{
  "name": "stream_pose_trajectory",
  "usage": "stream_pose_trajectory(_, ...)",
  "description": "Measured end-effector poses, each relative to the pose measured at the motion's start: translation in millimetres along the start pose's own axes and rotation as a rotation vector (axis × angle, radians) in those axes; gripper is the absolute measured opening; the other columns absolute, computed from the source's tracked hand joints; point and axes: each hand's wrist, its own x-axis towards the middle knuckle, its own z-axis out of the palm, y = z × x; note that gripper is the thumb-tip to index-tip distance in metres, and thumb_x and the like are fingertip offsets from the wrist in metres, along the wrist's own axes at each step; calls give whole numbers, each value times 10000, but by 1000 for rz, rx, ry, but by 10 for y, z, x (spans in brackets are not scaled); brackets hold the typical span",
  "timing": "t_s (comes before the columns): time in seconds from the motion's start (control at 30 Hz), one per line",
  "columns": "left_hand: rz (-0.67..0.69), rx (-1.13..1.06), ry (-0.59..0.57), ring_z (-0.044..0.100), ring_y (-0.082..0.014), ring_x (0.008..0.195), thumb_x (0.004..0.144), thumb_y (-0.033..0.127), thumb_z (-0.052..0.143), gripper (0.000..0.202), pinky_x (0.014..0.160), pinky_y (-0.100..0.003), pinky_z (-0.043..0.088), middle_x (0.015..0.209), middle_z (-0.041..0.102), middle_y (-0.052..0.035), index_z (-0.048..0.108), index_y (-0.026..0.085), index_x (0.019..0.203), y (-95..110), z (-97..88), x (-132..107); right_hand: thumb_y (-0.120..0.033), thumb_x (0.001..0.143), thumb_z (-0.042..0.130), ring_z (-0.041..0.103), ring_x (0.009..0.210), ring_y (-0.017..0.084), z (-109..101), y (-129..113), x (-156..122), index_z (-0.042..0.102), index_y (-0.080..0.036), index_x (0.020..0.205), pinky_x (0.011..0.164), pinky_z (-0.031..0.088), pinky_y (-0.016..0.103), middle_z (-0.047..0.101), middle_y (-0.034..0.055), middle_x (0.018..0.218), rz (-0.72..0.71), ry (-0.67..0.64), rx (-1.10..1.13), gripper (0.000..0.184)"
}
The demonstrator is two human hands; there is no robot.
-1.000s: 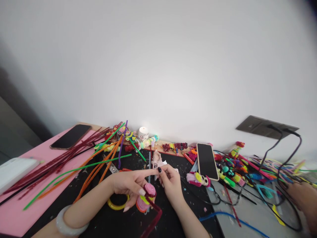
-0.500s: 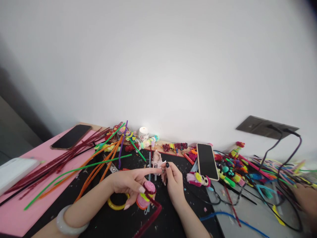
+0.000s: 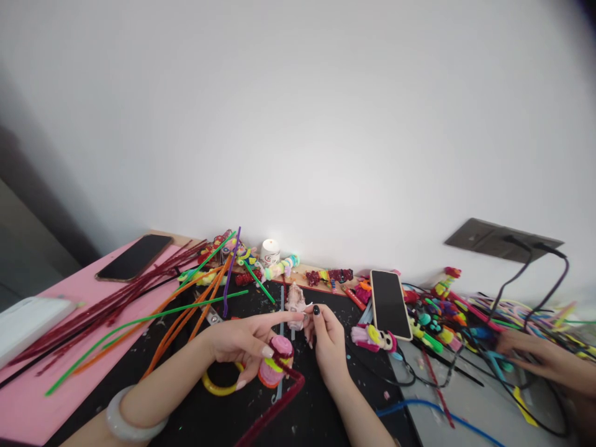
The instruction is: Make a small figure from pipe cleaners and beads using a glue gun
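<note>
My left hand [image 3: 244, 341], with a pale bangle on its wrist, grips a small pipe-cleaner figure [image 3: 274, 375] in pink, yellow and orange. From the figure's top a dark red pipe cleaner [image 3: 274, 410] bends and runs toward me. The left index finger is stretched out to the right, its tip meeting my right hand [image 3: 328, 344]. Thumb and fingers of the right hand are pinched at that tip; what is between them, if anything, is too small to make out. A pale pinkish glue-gun-like piece [image 3: 295, 298] lies just behind the fingertips.
Loose dark red pipe cleaners [image 3: 116, 292] and orange ones [image 3: 174, 329] spread leftward over a pink board [image 3: 56, 397]. A yellow ring [image 3: 208, 386] lies under my left hand. Right stand a phone [image 3: 390, 304] and a pink doll figure [image 3: 372, 337]. Another person's hand [image 3: 535, 357] reaches among cables and scraps.
The other person's hand has moved left, further over the grey surface at right. The dark red strand's near end has shifted slightly left. My hands have hardly moved.
</note>
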Motion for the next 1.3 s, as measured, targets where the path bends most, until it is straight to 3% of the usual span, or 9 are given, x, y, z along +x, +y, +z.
stream_pose_trajectory(0.17, 58, 0, 53, 741, -128, 499, 840, 302, 936, 1155, 427, -176, 523, 1072, 809, -32, 240, 321, 1761, 26, 29, 17, -806, 949, 639, 440, 469, 143, -16, 30, -2, 691, -227, 875, 438, 346, 267, 576, -18, 635, -3, 50, 32, 586)
stream_pose_trajectory(0.37, 110, 22, 92, 711, -114, 479, 858, 338, 937, 1231, 435, -172, 466, 1048, 805, -37, 122, 339, 1781, 43, 38, 25, -671, 994, 638, 460, 500, 153, -53, 98, 7, 702, -224, 959, 476, 369, 276, 573, -28, 650, -1, 74, 0, 453)
stream_pose_trajectory(0.47, 144, 53, 175, 674, -100, 448, 865, 370, 936, 1255, 452, -177, 439, 975, 793, -29, 84, 311, 1785, 60, 69, 31, -611, 982, 653, 496, 541, 165, -72, 106, 12, 711, -220, 985, 522, 397, 284, 602, -18, 673, -23, 96, -69, 395)
stream_pose_trajectory(0.6, 152, 119, 296, 650, -82, 440, 851, 356, 945, 1351, 460, -171, 417, 997, 788, -28, -37, 355, 1779, 78, 110, 51, -556, 980, 650, 521, 578, 178, -84, 98, 16, 720, -217, 996, 557, 420, 296, 642, 2, 720, -45, 123, -115, 346)
stream_pose_trajectory(0.7, 157, 156, 343, 651, -93, 440, 843, 373, 952, 1428, 469, -175, 417, 898, 750, 23, -139, 364, 1764, 64, 107, 63, -542, 987, 636, 509, 566, 179, -85, 100, 15, 716, -219, 990, 551, 410, 298, 632, -3, 707, -45, 121, -127, 333)
stream_pose_trajectory(1.07, 89, 221, 286, 654, -119, 411, 880, 340, 903, 1441, 430, -167, 380, 764, 744, 42, -255, 275, 1735, -17, 35, 128, -555, 1013, 610, 477, 523, 172, -72, 114, 10, 700, -223, 984, 509, 376, 289, 588, -22, 655, -44, 90, -126, 346)
stream_pose_trajectory(1.3, 55, 225, 289, 645, -115, 416, 860, 349, 918, 1482, 446, -174, 363, 743, 703, 77, -286, 286, 1723, -10, 26, 128, -557, 1011, 610, 490, 500, 171, -68, 119, 22, 699, -211, 975, 492, 382, 286, 598, -17, 634, -61, 93, -129, 359)
